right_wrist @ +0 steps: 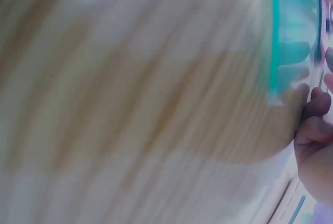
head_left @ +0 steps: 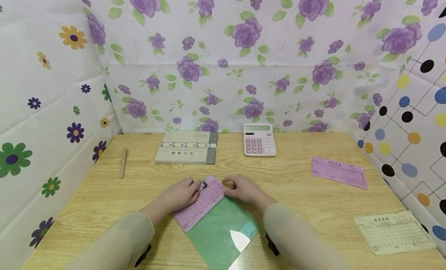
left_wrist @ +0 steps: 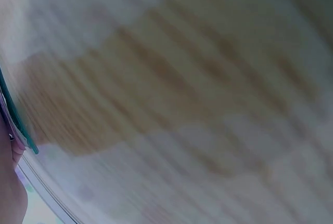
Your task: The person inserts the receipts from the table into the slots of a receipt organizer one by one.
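A green clipboard (head_left: 223, 233) lies slanted on the table before the person, with a pink printed form (head_left: 202, 204) across its upper end. The small black clip (head_left: 204, 184) shows at the form's far left edge. The left hand (head_left: 179, 194) grips the clipboard beside the clip, its fingers over the form's left edge. At the opposite edge, the right hand (head_left: 245, 190) pinches the form near the clipboard's corner with curled fingers. In the right wrist view the right hand (right_wrist: 315, 135) is close to the clipboard's teal edge (right_wrist: 276, 37). The wrist views show mostly blurred tabletop.
Farther back lie a banded stack of booklets (head_left: 186, 148) and a pink-and-white calculator (head_left: 259, 140). A beige pen (head_left: 123, 162) is at the left. On the right are another pink form (head_left: 339, 172) and a yellow form (head_left: 393, 232). Patterned cloth walls (head_left: 223, 88) surround the wooden table (head_left: 296, 165).
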Action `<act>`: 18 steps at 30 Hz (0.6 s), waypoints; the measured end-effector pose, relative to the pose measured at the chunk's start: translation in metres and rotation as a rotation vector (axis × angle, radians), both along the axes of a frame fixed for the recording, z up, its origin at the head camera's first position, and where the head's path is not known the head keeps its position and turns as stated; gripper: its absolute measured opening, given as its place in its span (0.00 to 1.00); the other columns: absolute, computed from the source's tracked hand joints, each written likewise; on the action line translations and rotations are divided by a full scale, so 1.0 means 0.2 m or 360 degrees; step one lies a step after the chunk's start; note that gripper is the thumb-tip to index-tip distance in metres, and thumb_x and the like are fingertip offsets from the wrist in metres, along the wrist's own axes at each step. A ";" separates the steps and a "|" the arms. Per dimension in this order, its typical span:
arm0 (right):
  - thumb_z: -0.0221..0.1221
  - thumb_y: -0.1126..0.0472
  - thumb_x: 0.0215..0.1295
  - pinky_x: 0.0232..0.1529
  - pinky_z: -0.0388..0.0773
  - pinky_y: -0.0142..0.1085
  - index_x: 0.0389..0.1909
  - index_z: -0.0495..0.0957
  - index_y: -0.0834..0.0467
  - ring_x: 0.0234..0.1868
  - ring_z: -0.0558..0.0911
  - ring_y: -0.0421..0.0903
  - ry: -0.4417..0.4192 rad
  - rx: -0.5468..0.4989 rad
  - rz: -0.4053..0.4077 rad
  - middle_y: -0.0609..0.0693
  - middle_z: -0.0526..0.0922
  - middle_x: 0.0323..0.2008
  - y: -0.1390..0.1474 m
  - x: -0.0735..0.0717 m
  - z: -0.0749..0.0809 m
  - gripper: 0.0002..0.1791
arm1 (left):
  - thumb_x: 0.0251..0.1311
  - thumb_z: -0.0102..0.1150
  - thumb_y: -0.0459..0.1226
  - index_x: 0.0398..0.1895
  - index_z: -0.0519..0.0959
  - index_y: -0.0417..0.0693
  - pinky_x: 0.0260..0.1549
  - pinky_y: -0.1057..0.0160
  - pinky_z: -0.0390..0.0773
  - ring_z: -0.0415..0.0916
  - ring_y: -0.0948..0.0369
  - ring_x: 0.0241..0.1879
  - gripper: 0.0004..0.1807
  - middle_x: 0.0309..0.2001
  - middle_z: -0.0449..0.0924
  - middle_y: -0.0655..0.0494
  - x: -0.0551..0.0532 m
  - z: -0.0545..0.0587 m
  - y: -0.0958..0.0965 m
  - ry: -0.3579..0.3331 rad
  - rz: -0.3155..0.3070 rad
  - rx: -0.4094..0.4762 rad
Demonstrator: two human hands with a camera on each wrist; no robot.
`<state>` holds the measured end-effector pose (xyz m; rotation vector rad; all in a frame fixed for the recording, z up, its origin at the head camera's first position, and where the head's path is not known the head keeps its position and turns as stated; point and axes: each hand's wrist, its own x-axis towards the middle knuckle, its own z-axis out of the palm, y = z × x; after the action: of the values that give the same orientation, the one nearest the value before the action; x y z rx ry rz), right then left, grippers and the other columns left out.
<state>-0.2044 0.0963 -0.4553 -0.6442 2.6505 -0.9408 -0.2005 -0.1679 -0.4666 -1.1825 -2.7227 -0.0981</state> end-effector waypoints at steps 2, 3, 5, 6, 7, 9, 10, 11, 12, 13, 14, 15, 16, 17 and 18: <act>0.61 0.53 0.61 0.32 0.70 0.37 0.58 0.74 0.54 0.29 0.72 0.42 -0.0013 -0.0005 -0.0020 0.45 0.75 0.27 0.06 0.00 0.01 0.23 | 0.64 0.54 0.41 0.57 0.72 0.36 0.23 0.68 0.70 0.60 0.65 0.24 0.23 0.31 0.66 0.56 0.00 0.00 0.00 0.0021 -0.0006 0.0007; 0.61 0.53 0.61 0.32 0.70 0.37 0.58 0.74 0.53 0.29 0.72 0.42 -0.0023 -0.0005 -0.0040 0.45 0.75 0.27 0.09 0.01 0.01 0.23 | 0.63 0.54 0.41 0.57 0.73 0.36 0.22 0.68 0.70 0.60 0.65 0.24 0.23 0.31 0.66 0.56 0.00 0.00 0.00 0.0025 -0.0006 0.0008; 0.61 0.53 0.61 0.33 0.70 0.37 0.58 0.74 0.52 0.30 0.72 0.42 -0.0043 -0.0002 -0.0085 0.45 0.74 0.28 0.15 0.01 0.01 0.23 | 0.63 0.54 0.41 0.57 0.72 0.36 0.22 0.68 0.69 0.60 0.65 0.24 0.23 0.31 0.66 0.56 0.00 0.00 0.00 0.0023 -0.0002 0.0008; 0.62 0.53 0.61 0.32 0.70 0.38 0.58 0.75 0.52 0.30 0.72 0.42 -0.0048 -0.0006 -0.0107 0.45 0.74 0.28 0.18 0.01 0.01 0.23 | 0.63 0.54 0.41 0.58 0.72 0.36 0.22 0.68 0.69 0.60 0.66 0.24 0.23 0.31 0.66 0.56 0.00 0.00 0.00 0.0023 0.0001 -0.0002; 0.62 0.53 0.61 0.32 0.70 0.38 0.57 0.75 0.52 0.30 0.71 0.43 -0.0058 -0.0010 -0.0126 0.45 0.74 0.28 0.20 0.01 0.01 0.23 | 0.63 0.53 0.41 0.58 0.72 0.37 0.22 0.68 0.69 0.60 0.66 0.24 0.23 0.31 0.66 0.56 0.00 0.00 0.00 0.0017 0.0004 -0.0004; 0.62 0.53 0.60 0.32 0.69 0.37 0.58 0.75 0.51 0.30 0.71 0.43 -0.0070 -0.0013 -0.0160 0.45 0.74 0.29 0.26 0.02 0.00 0.24 | 0.64 0.52 0.41 0.58 0.72 0.37 0.22 0.69 0.68 0.60 0.66 0.24 0.23 0.30 0.65 0.57 0.00 0.00 0.00 -0.0001 0.0018 -0.0016; 0.62 0.53 0.60 0.32 0.70 0.37 0.58 0.75 0.52 0.30 0.71 0.43 -0.0076 -0.0019 -0.0170 0.46 0.74 0.29 0.28 0.02 0.00 0.24 | 0.64 0.52 0.42 0.59 0.72 0.38 0.22 0.69 0.68 0.60 0.66 0.24 0.23 0.30 0.65 0.57 0.00 0.00 0.00 -0.0007 0.0024 -0.0023; 0.62 0.53 0.60 0.32 0.70 0.37 0.58 0.75 0.52 0.30 0.72 0.43 -0.0082 -0.0027 -0.0177 0.46 0.74 0.29 0.31 0.02 0.00 0.24 | 0.64 0.52 0.42 0.59 0.72 0.38 0.21 0.69 0.67 0.59 0.66 0.24 0.23 0.30 0.65 0.57 0.00 0.00 0.00 -0.0020 0.0027 -0.0018; 0.63 0.53 0.60 0.32 0.70 0.37 0.58 0.75 0.52 0.30 0.72 0.42 -0.0089 -0.0038 -0.0188 0.46 0.74 0.30 0.33 0.03 0.01 0.24 | 0.64 0.52 0.42 0.59 0.72 0.39 0.21 0.69 0.67 0.59 0.66 0.24 0.23 0.30 0.65 0.57 0.00 0.00 0.00 -0.0023 0.0029 -0.0015; 0.62 0.53 0.60 0.32 0.70 0.37 0.58 0.74 0.52 0.29 0.72 0.43 -0.0098 -0.0048 -0.0194 0.46 0.74 0.30 0.35 0.03 0.01 0.24 | 0.64 0.53 0.42 0.59 0.72 0.39 0.20 0.69 0.66 0.59 0.66 0.23 0.23 0.30 0.65 0.57 0.00 0.01 0.00 -0.0023 0.0026 -0.0005; 0.62 0.53 0.60 0.31 0.70 0.37 0.58 0.74 0.53 0.28 0.72 0.43 -0.0099 -0.0057 -0.0195 0.46 0.74 0.30 0.38 0.04 0.01 0.25 | 0.64 0.53 0.42 0.59 0.72 0.39 0.20 0.69 0.65 0.58 0.66 0.23 0.23 0.30 0.65 0.57 0.01 0.01 0.00 -0.0019 0.0022 0.0000; 0.62 0.53 0.60 0.31 0.70 0.37 0.58 0.74 0.53 0.28 0.73 0.42 -0.0099 -0.0055 -0.0202 0.46 0.75 0.30 0.40 0.04 0.02 0.25 | 0.64 0.54 0.42 0.59 0.72 0.39 0.19 0.69 0.65 0.58 0.66 0.23 0.23 0.29 0.65 0.57 0.01 0.01 0.00 -0.0010 0.0016 0.0009; 0.62 0.54 0.60 0.31 0.70 0.37 0.59 0.74 0.53 0.28 0.73 0.43 -0.0103 -0.0059 -0.0212 0.47 0.75 0.31 0.43 0.05 0.03 0.25 | 0.63 0.54 0.42 0.59 0.73 0.40 0.19 0.69 0.64 0.58 0.66 0.22 0.23 0.29 0.65 0.56 0.01 0.01 0.00 -0.0004 0.0011 0.0021; 0.62 0.54 0.61 0.31 0.70 0.38 0.59 0.74 0.53 0.27 0.73 0.43 -0.0103 -0.0058 -0.0219 0.47 0.75 0.31 0.46 0.06 0.03 0.25 | 0.63 0.55 0.42 0.58 0.73 0.40 0.18 0.69 0.64 0.58 0.65 0.22 0.23 0.29 0.65 0.56 0.01 0.01 0.00 0.0001 0.0006 0.0031; 0.62 0.54 0.61 0.31 0.70 0.38 0.59 0.74 0.53 0.27 0.73 0.43 -0.0100 -0.0050 -0.0229 0.47 0.75 0.31 0.48 0.07 0.04 0.25 | 0.63 0.55 0.42 0.58 0.73 0.41 0.18 0.70 0.64 0.58 0.65 0.22 0.22 0.29 0.65 0.56 0.01 0.01 0.00 0.0012 0.0003 0.0032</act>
<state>-0.1908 0.1933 -0.4479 -0.4272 2.6597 -1.0254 -0.1989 -0.1670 -0.4643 -1.1725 -2.7099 -0.1208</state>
